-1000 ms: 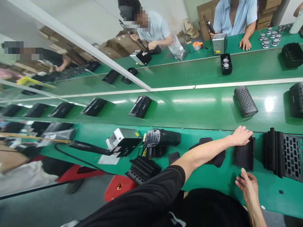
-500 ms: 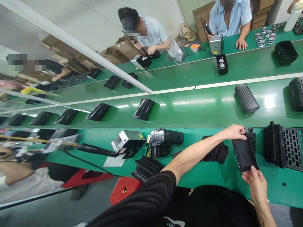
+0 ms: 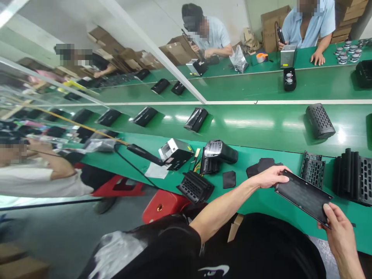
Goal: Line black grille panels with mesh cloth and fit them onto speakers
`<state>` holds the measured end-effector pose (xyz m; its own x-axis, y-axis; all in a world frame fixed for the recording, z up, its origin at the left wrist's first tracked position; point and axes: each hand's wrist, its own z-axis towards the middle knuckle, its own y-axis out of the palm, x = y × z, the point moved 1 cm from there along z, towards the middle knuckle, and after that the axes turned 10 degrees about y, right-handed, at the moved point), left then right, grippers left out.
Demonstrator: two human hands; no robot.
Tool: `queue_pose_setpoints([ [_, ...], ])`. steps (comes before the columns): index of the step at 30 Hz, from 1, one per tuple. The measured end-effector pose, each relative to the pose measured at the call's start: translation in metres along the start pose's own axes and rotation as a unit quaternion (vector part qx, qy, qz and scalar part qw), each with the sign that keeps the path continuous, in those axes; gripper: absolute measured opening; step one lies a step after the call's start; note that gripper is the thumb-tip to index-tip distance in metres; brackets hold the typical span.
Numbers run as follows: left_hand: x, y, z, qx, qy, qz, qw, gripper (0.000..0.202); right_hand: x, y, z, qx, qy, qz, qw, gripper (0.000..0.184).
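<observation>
A thin black rectangular panel [image 3: 303, 197] with a raised rim and a dark inner face slants down to the right between my hands. My left hand [image 3: 272, 177] pinches its upper left end, thumb on top. At the lower right end my right hand [image 3: 338, 219] grips the panel with the thumb over its face. Behind the panel, a black perforated grille [image 3: 313, 170] lies on the green bench. Dark cloth pieces [image 3: 260, 166] are piled just beyond my left hand, and a single dark square piece [image 3: 229, 179] lies farther left.
Black grilles [image 3: 350, 176] stand stacked at the right. To the left are another grille [image 3: 195, 187], a black housing [image 3: 222, 151], and a silver-black box [image 3: 176, 154]. Beyond the bench a green conveyor [image 3: 247, 124] carries black casings. Co-workers sit across and at far left; a red stool [image 3: 159, 207] stands below.
The panel has turned from nearly upright to a flatter slant and come nearer my body, held by both hands. The grille behind it shows more. My view has shifted left.
</observation>
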<state>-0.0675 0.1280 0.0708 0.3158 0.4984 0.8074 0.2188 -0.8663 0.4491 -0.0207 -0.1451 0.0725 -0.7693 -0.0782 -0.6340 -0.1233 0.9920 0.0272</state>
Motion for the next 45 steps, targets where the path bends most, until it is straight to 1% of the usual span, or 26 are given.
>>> queue_pose_setpoints([
  [2, -0.002, 0.003, -0.008, 0.012, 0.014, -0.007, 1.0, 0.065, -0.002, -0.004, -0.005, -0.012, -0.004, -0.004, 1.0, 0.058],
  [7, -0.003, 0.011, -0.025, 0.029, 0.044, -0.02, 0.998, 0.062, -0.005, -0.012, -0.017, -0.023, 0.006, -0.015, 1.0, 0.061],
  [14, -0.009, 0.017, -0.037, 0.039, 0.043, -0.044, 0.997, 0.064, 0.001, -0.021, -0.016, -0.022, 0.01, 0.007, 1.0, 0.063],
  [19, -0.014, 0.017, -0.041, 0.046, 0.043, -0.035, 0.997, 0.065, 0.004, -0.026, -0.016, -0.028, 0.009, 0.0, 1.0, 0.061],
  [25, -0.012, 0.016, -0.043, 0.03, 0.039, -0.016, 0.999, 0.07, 0.005, -0.028, -0.017, -0.017, 0.002, -0.012, 1.0, 0.061],
  [37, -0.011, 0.014, -0.043, 0.013, 0.053, 0.001, 0.998, 0.071, -0.002, -0.025, -0.021, -0.015, 0.014, -0.012, 1.0, 0.063],
  [41, -0.012, 0.013, -0.043, 0.029, 0.054, -0.005, 0.998, 0.073, -0.004, -0.025, -0.02, -0.019, 0.028, -0.007, 0.999, 0.063],
  [45, -0.017, 0.011, -0.042, 0.074, 0.06, -0.03, 0.995, 0.075, -0.012, -0.021, -0.017, -0.022, 0.03, -0.003, 0.999, 0.061],
])
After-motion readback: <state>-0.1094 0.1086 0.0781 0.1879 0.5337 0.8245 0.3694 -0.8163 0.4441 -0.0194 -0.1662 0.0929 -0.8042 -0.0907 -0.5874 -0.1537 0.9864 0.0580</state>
